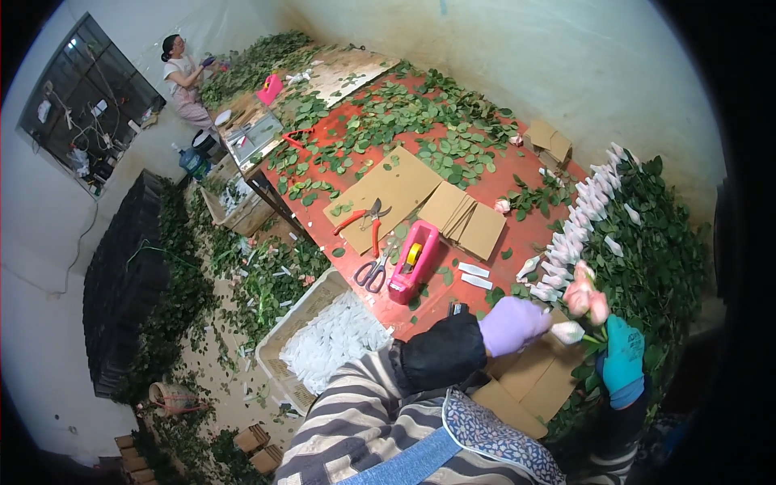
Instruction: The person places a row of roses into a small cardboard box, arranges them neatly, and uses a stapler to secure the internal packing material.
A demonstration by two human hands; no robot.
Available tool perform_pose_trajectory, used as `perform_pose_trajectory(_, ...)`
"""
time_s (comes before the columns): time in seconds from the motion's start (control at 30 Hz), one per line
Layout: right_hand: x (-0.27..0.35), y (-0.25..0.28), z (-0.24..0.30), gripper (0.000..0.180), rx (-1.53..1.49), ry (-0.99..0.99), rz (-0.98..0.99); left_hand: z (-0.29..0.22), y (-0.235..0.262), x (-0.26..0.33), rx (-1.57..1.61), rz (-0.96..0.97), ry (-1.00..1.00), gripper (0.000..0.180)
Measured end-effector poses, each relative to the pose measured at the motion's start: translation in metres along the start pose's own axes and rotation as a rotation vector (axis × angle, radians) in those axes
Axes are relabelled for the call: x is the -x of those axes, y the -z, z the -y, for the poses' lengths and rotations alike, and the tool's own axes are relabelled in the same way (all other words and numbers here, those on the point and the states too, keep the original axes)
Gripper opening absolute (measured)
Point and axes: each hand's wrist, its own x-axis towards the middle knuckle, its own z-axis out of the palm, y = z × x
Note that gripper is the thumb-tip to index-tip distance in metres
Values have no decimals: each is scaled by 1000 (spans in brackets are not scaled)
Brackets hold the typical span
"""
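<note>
My right hand (625, 356), in a teal glove, is closed around green rose stems. Above it are a few open pale-pink roses (584, 297), and to its left points a rosebud in a white sleeve (567, 332). My left hand (515, 325), in a lavender glove, reaches in beside that bud with its fingers drawn together; whatever is between them is hidden. Beneath both hands lies folded brown cardboard (540, 380). Beyond and to the right, a long row of white-sleeved roses (578, 230) rests with leafy stems (659, 250) trailing right.
On the red table (331, 238) lie a pink tape dispenser (414, 263), scissors (372, 275), red-handled pruners (368, 220), cardboard sheets (384, 198) and loose leaves (420, 121). A crate of white sleeves (335, 335) stands at left. Another person (184, 81) works at the far table.
</note>
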Motion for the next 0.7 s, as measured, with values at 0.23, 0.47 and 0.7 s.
perform_pose_trajectory(0.23, 28, 1, -45, 37, -864, -468, 10, 95, 67, 174, -526, 124, 384, 11)
perform_pose_trajectory(0.47, 6, 17, -61, 54, -878, 175, 240, 142, 96, 489, -444, 845, 1495, 85)
perform_pose_trajectory(0.7, 16, 24, -4, 35, -970, -159, 402, 140, 44, 231, -130, 874, 891, 29)
